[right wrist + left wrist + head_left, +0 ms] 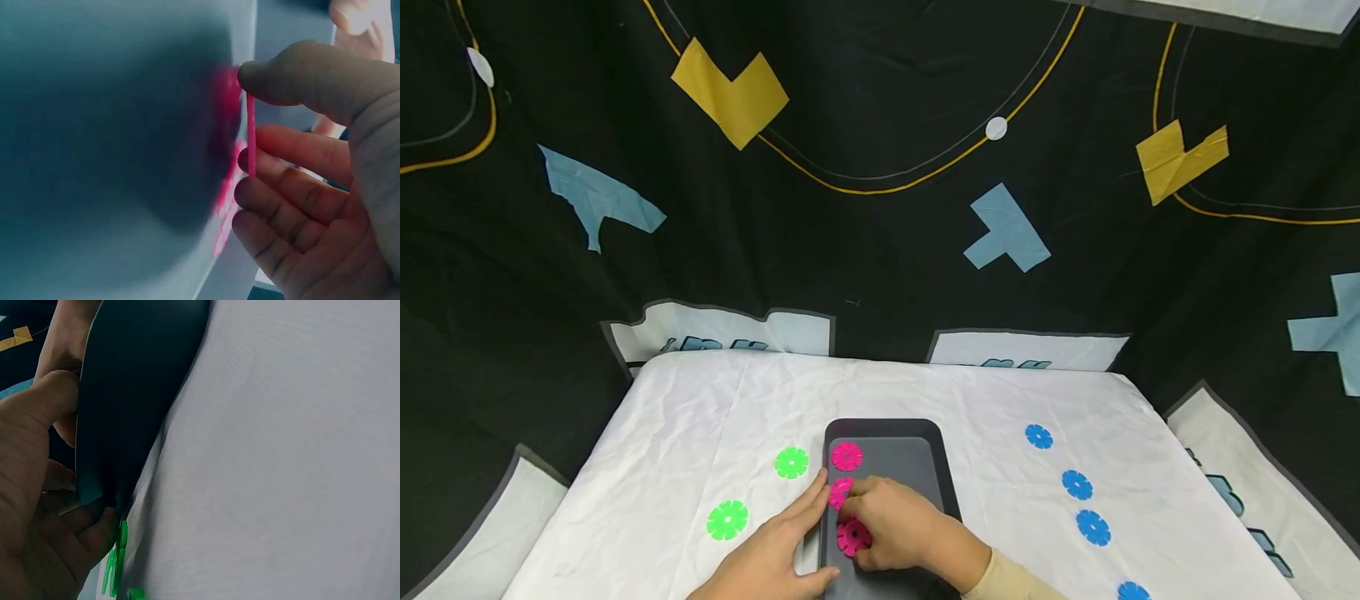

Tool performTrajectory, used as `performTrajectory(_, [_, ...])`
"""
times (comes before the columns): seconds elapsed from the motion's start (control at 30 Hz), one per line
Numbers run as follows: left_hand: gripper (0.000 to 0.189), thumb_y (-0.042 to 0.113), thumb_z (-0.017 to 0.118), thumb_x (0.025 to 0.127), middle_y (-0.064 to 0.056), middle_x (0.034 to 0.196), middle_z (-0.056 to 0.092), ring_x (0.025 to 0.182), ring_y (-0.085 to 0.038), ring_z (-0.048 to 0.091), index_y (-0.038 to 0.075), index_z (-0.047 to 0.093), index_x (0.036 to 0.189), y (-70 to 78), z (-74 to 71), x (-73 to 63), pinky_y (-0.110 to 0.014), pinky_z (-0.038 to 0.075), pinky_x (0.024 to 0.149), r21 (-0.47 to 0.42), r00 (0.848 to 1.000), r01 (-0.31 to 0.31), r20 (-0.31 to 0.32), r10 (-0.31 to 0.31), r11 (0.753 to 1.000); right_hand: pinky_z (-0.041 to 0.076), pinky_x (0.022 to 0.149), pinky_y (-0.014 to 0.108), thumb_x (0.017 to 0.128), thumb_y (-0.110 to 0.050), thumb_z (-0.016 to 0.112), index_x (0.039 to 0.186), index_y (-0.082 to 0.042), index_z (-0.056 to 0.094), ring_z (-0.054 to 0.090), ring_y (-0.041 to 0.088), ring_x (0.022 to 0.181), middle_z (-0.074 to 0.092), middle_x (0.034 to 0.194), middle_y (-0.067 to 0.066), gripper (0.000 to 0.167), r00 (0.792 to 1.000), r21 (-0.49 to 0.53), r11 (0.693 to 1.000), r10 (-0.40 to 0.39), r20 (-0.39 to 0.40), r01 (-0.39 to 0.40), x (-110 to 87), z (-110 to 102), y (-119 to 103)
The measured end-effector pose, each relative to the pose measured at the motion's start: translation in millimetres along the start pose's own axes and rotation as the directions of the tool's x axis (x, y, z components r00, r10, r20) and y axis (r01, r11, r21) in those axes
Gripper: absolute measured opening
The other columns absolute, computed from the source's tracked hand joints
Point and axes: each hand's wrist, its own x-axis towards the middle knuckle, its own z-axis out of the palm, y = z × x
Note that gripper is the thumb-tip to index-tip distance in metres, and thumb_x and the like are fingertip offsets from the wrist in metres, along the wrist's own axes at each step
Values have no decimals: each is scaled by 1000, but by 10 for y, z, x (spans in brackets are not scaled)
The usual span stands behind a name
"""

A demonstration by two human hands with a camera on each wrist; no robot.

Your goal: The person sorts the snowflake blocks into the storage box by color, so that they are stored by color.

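Note:
My right hand (891,521) is over the left side of a dark grey tray (951,492). It pinches a pink notched plastic disc (251,134) between thumb and fingertips; the right wrist view shows that disc edge-on. Two more pink discs lie along the tray's left side, one (847,456) near the far end and another (839,493) partly hidden by the right fingers. My left hand (778,542) holds the tray's left wall. In the left wrist view its thumb reaches over the rim, while the fingers touch the outer side (134,394).
Two green notched discs, a farther one (792,462) and a nearer one (727,520), lie left of the tray on the white cloth (647,467). Several blue discs (1077,484) form a loose row to its right. A black patterned curtain (865,258) hangs behind the table.

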Motion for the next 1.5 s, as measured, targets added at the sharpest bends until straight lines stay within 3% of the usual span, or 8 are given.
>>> performTrajectory(0.2, [92, 49, 71, 84, -4, 162, 15, 140, -22, 32, 1, 30, 151, 6, 11, 23, -38, 42, 102, -3, 1000, -21, 0, 21, 1000, 47, 73, 16, 69, -32, 85, 103, -20, 72, 53, -4, 85, 61, 96, -15, 39, 1000, -1, 1000, -3, 9, 3, 8, 43, -35])
performTrajectory(0.37, [92, 50, 71, 84, -5, 162, 16, 140, -23, 33, 0, 31, 151, 18, 21, 24, -39, 42, 102, 7, 999, -40, -12, 40, 999, 48, 73, 16, 70, -32, 86, 105, -20, 72, 54, -4, 88, 61, 99, -15, 40, 1000, 1, 1000, 14, 10, -14, -3, 37, -56])
performTrajectory(0.6, [94, 53, 70, 84, -2, 163, 14, 140, -23, 32, 3, 30, 152, 24, 5, 19, -40, 42, 102, -5, 1000, 4, 8, -4, 1000, 50, 77, 19, 73, -32, 84, 108, -18, 72, 57, -1, 91, 63, 103, -12, 39, 998, 30, 998, 53, -32, -52, -102, -45, -13])
performTrajectory(1.0, [95, 54, 71, 83, -4, 162, 14, 141, -24, 30, 2, 30, 152, 21, -9, 12, -41, 42, 102, -9, 1000, 15, 2, -15, 1000, 51, 78, 23, 79, -24, 78, 107, -14, 71, 58, 6, 94, 63, 102, -10, 30, 978, 96, 989, 126, -168, -111, -538, -205, 249])
performTrajectory(1.3, [94, 49, 74, 82, -4, 162, 16, 141, -23, 31, 1, 32, 151, 10, 14, 2, -39, 44, 101, 19, 999, -2, -35, 3, 1000, 52, 80, 27, 82, -20, 76, 108, -11, 70, 57, 7, 93, 62, 104, -8, 28, 955, 189, 958, 249, -162, -218, -919, -300, 342])
performTrajectory(1.5, [94, 48, 74, 82, -3, 162, 16, 141, -22, 30, 2, 31, 151, 12, 14, -2, -40, 44, 100, 21, 999, 3, -40, -3, 1000, 53, 78, 30, 82, -20, 76, 109, -14, 70, 57, 6, 92, 62, 105, -11, 29, 926, 242, 911, 366, -97, -334, -1157, -281, 383])
